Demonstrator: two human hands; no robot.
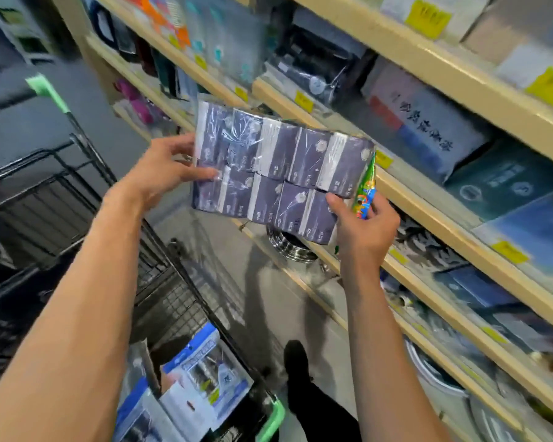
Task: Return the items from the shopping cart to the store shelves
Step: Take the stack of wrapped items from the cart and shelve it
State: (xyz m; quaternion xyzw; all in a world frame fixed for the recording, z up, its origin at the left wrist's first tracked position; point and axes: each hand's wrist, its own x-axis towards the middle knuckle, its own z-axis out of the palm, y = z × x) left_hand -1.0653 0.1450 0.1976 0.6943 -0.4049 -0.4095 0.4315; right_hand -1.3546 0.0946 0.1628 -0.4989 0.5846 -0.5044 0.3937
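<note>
Both hands hold a multi-pack of tissue packs (281, 172) up in front of the shelves (428, 199), w/ clear wrap over dark purple packs. Left hand (163, 169) grips the pack's left edge, thumb on front, fingers curled behind. Right hand (363, 228) pinches the lower right corner & also holds a small green snack packet (366, 189) between fingers. Shopping cart (160, 282) sits lower left, blue-white packages (201, 374) inside. Shelf goods blurred.
</note>
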